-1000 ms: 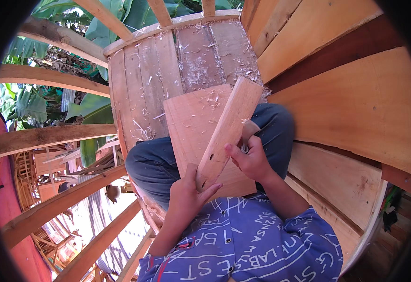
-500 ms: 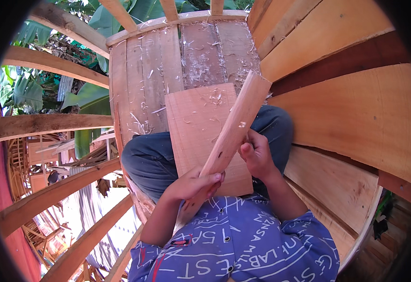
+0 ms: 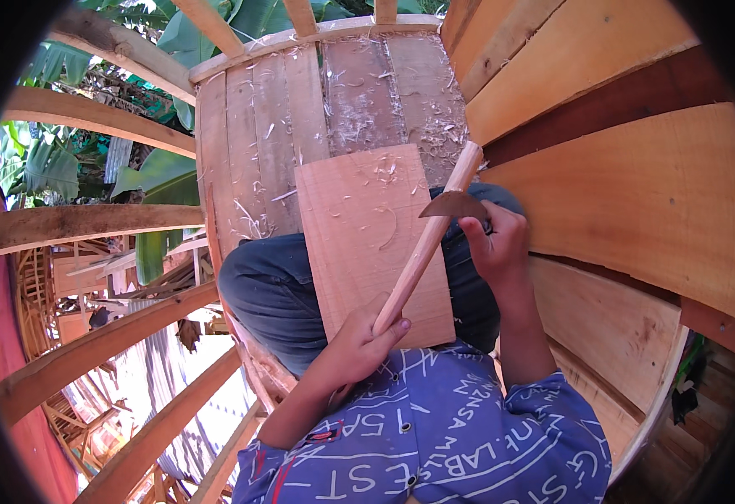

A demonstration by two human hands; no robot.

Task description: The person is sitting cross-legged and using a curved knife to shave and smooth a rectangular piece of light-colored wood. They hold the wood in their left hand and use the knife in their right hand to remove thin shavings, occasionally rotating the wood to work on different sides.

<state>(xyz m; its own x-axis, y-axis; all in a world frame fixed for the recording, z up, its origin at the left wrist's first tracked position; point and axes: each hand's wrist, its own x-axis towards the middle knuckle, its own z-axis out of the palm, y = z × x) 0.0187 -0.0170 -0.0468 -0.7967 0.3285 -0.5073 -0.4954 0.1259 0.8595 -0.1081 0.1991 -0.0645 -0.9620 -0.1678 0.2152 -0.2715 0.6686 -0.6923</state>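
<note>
A long pale wooden stick (image 3: 413, 270) slants up and to the right in front of me. My left hand (image 3: 362, 338) is wrapped round its lower end. My right hand (image 3: 502, 242) grips a knife with a short, curved brown blade (image 3: 453, 205), its handle hidden in my fingers. The blade lies across the stick near the upper end, and my thumb points along the near side. Under the stick, a flat rectangular board (image 3: 346, 223) rests over my legs with a few shavings on it.
My crossed legs (image 3: 271, 286) are on a plank floor (image 3: 271, 143) scattered with wood shavings. Wooden slats (image 3: 90, 225) stand along the left, with leaves and timber beyond. Wide boards (image 3: 628, 197) form a wall close on my right.
The stick has rolled and now shows a narrower side. My right hand has moved up and right, bringing the blade into view across the stick. The left hand has shifted slightly right.
</note>
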